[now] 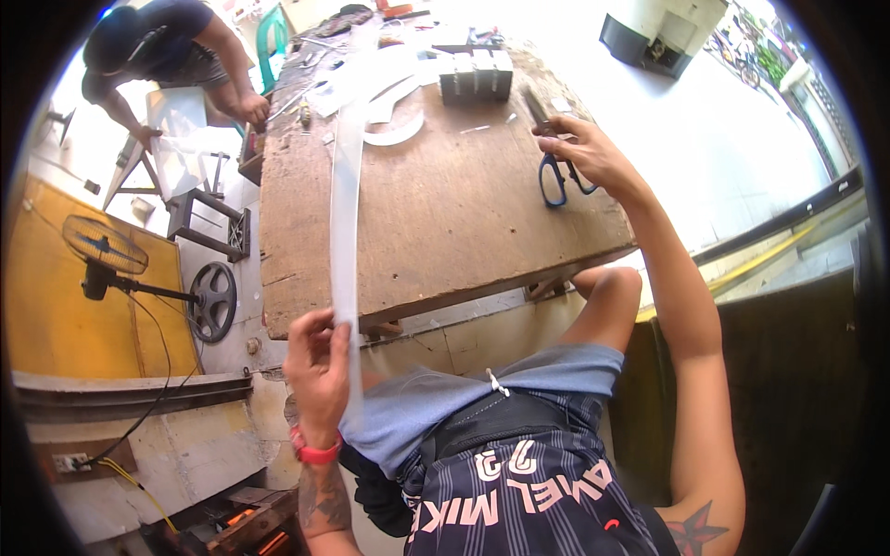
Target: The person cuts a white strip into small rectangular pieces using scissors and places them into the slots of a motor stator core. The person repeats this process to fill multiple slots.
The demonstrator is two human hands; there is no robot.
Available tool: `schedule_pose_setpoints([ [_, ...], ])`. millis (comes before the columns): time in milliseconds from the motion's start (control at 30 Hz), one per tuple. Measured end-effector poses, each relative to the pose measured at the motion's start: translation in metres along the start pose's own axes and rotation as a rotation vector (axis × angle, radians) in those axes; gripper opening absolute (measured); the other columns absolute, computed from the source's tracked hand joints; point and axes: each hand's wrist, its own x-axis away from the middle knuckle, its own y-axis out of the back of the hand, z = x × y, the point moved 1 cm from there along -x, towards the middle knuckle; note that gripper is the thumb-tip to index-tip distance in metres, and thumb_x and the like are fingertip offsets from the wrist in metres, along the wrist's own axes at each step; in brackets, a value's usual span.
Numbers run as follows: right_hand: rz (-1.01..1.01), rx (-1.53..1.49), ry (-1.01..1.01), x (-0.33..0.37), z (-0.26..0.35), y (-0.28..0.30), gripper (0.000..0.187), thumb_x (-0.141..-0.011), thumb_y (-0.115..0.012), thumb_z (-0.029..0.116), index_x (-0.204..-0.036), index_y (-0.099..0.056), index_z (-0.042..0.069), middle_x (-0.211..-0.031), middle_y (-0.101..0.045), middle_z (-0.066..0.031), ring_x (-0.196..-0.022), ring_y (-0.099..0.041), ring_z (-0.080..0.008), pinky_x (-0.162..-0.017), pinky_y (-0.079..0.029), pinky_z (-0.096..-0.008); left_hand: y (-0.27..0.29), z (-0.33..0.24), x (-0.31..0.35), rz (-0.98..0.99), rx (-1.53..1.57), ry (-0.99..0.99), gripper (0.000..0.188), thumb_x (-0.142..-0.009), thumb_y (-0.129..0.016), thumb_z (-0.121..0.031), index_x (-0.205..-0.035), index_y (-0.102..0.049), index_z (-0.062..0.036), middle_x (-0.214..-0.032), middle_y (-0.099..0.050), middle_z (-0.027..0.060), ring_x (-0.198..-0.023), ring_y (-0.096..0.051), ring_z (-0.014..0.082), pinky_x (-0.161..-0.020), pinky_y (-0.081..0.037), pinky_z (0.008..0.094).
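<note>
Running lengthwise over the left side of the worn wooden table (454, 222), a whitish strip (345, 218) extends past the near edge to the left hand (318, 371). A dark block (476, 88) sits toward the far end; a fan (104, 243) stands to the left, with a co-worker (153, 42) bent beyond it. The left hand angles forward, fingers apparently pinching the strip, though blur softens the contact. The right hand (589, 153), stretched forward, curls its fingers round blue-handled scissors (537, 109) over the table's right side.
</note>
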Motion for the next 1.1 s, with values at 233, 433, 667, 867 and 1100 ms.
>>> schedule_pose_setpoints([
  [233, -0.131, -0.337, 0.159, 0.073, 0.056, -0.056, 0.051, -0.115, -0.048, 0.028, -0.16, -0.043, 0.004, -0.109, -0.073, -0.0159, -0.112, -0.07, -0.0241, -0.097, -0.058, -0.04, -0.07, 0.009, -0.034, 0.035, 0.378, 0.112, 0.03, -0.108, -0.067, -0.019, -0.126, -0.056, 0.0017, -0.112, -0.067, 0.01, -0.093, -0.076, 0.0179, -0.074, -0.059, 0.0278],
  [433, 0.115, -0.78, 0.245, 0.114, 0.079, -0.119, 0.039, -0.113, -0.053, 0.019, -0.148, -0.053, 0.002, -0.119, -0.071, -0.0136, -0.113, -0.069, -0.021, -0.099, -0.056, -0.0356, -0.068, 0.0, -0.031, 0.042, 0.43, 0.149, 0.029, -0.108, -0.067, -0.02, -0.127, -0.056, -0.0006, -0.116, -0.066, 0.0095, -0.09, -0.074, 0.015, -0.072, -0.057, 0.0255],
  [667, 0.302, -0.825, 0.034, 0.13, 0.079, -0.15, 0.041, -0.112, -0.059, 0.025, -0.144, -0.059, -0.001, -0.117, -0.067, -0.0047, -0.099, -0.062, -0.0124, -0.091, -0.052, -0.0285, -0.054, -0.009, -0.025, 0.112, 0.469, 0.14, 0.031, -0.107, -0.069, -0.02, -0.128, -0.057, -0.001, -0.109, -0.068, 0.0065, -0.088, -0.071, 0.0102, -0.073, -0.055, 0.0235],
  [867, 0.398, -1.01, 0.034, 0.142, 0.085, -0.176, 0.042, -0.11, -0.063, 0.026, -0.144, -0.057, 0.001, -0.11, -0.071, -0.0044, -0.099, -0.063, -0.012, -0.091, -0.051, -0.0297, -0.049, -0.006, -0.02, 0.264, 0.48, 0.076, 0.026, -0.105, -0.072, -0.018, -0.122, -0.062, -0.0015, -0.1, -0.072, 0.0047, -0.083, -0.069, 0.0099, -0.071, -0.055, 0.0249],
  [1100, 0.349, -0.963, 0.022, 0.129, 0.095, -0.16, 0.051, -0.111, -0.06, 0.028, -0.156, -0.05, 0.005, -0.103, -0.07, -0.0032, -0.095, -0.064, -0.0119, -0.089, -0.053, -0.029, -0.033, -0.001, -0.012, 0.226, 0.167, -0.006, 0.021, -0.102, -0.074, -0.012, -0.119, -0.066, -0.0021, -0.092, -0.071, 0.0035, -0.075, -0.064, 0.0086, -0.067, -0.052, 0.0264],
])
